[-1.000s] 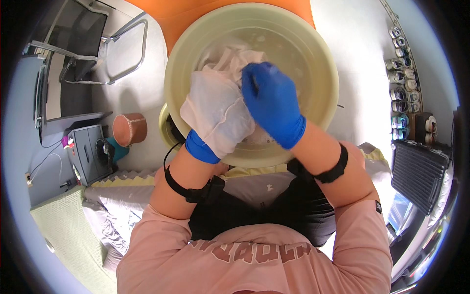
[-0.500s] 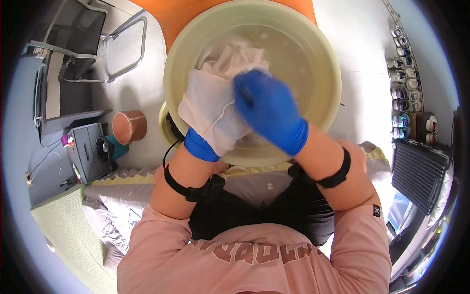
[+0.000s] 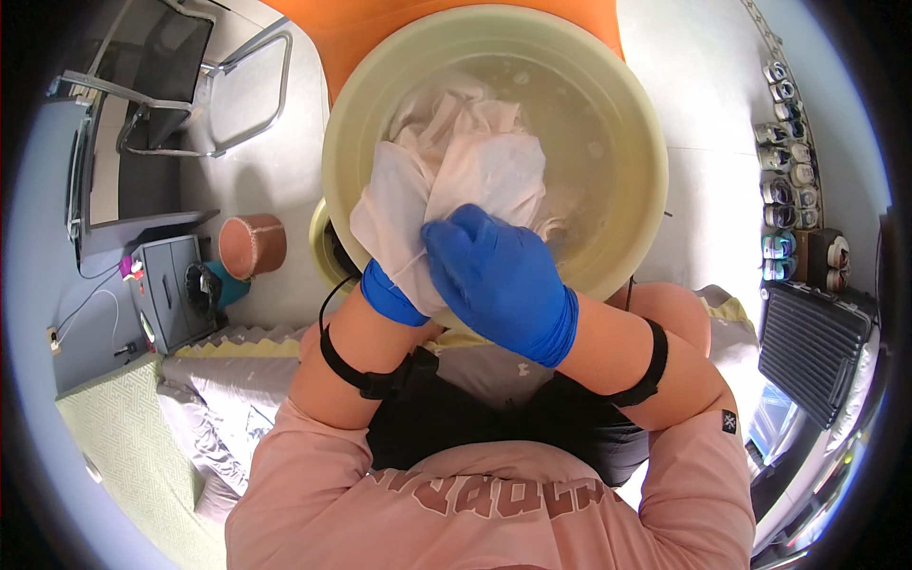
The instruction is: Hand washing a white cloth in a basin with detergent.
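Observation:
A wet, pale pinkish-white cloth (image 3: 484, 176) lies bunched over the near left part of a large yellowish-green basin (image 3: 648, 180) that holds cloudy water. I wear blue gloves on both hands. My left hand (image 3: 391, 293) is under the cloth, with only the glove's cuff showing at the near left rim, so its fingers are hidden. My right hand (image 3: 499, 285) is closed in a fist on the cloth's near part, right of the left wrist. Cloth folds spread beyond the fist, and the far part rests in the water.
Under the basin is an orange surface (image 3: 328, 33). A second, smaller greenish basin (image 3: 323, 252) sits to the left, partly hidden. A brown bucket (image 3: 253, 247) and a metal-framed chair (image 3: 214, 142) stand left. Several shoes (image 3: 779, 190) line the right wall, near a black ribbed case (image 3: 815, 347).
My right hand has moved nearer to me and slightly left over the cloth, from a blurred position farther out. More of the cloth's middle now shows, spread to the right.

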Motion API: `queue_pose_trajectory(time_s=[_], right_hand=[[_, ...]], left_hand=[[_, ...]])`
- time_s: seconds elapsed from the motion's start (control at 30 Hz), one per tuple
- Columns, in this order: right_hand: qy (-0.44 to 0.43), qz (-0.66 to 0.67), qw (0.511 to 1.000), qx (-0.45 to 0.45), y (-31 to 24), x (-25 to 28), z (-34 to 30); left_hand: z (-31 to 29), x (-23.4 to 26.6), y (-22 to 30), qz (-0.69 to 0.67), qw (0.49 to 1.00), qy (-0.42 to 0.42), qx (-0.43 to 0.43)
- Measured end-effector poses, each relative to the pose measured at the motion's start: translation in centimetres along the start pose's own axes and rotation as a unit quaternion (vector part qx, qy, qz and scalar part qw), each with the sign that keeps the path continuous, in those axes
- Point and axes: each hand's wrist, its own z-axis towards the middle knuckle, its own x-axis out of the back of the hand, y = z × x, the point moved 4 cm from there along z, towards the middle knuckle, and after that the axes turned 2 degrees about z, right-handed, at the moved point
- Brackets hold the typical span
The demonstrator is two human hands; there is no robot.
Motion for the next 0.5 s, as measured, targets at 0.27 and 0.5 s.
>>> queue_pose_trajectory(time_s=[0.27,0.5], right_hand=[[0.046,-0.055,0.997,0.041,0.7,-0.5,0.1],[0.088,-0.026,0.995,-0.032,4.2,1.3,2.1]], left_hand=[[-0.3,-0.8,1.7,-0.123,0.990,0.049,0.058],[-0.2,-0.5,-2.2,-0.248,0.965,0.004,0.089]])
